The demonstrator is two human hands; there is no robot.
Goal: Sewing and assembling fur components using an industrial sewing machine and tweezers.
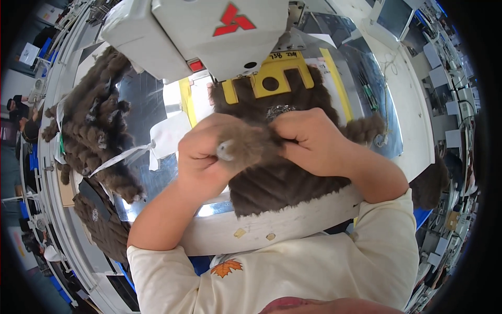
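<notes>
A fluffy brown fur piece (247, 146) with a pale grey end is held up in front of me. My left hand (205, 152) is closed around it near that end. At its other side my right hand (312, 140) pinches it with thumb and fingers; the fingertips are partly hidden. Under both hands lies a dark brown quilted fur panel (287, 186). On its far part rests a yellow notched plate (271, 83) with a round hole. A patch of shiny decoration (280, 111) shows on the panel just beyond my hands.
Close above the panel hangs the white head of a sewing machine (225, 36). A heap of brown fur pieces (99, 125) lies at the left, another fur roll (366, 130) at the right. White cloth (170, 137) lies left of my hands; thin tools (368, 94) lie far right.
</notes>
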